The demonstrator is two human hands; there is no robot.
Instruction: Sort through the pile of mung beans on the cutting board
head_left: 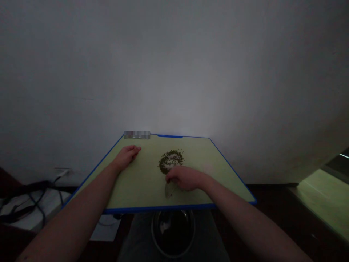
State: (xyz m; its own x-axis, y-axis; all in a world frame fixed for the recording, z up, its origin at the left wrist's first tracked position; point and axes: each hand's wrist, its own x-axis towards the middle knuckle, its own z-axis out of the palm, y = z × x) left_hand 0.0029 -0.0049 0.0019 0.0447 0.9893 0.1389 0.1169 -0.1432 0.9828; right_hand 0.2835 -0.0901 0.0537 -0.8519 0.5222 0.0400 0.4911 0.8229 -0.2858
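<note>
Small dark-green grains lie scattered in a rough ring on the pale yellow-green board with a blue edge. My right hand is at the near side of the grains, its fingers closed and pointing left. Below those fingers shows a small clear, see-through thing, which the hand seems to grip; its kind is too dim to tell. To the left of the grains, my left hand rests on the board with curled fingers, and no object shows in it.
A round, shiny dark bowl sits below the board's near edge, between my legs. Black cables lie over a white surface at left. Behind the board rises a plain wall. A pale green surface stands at right.
</note>
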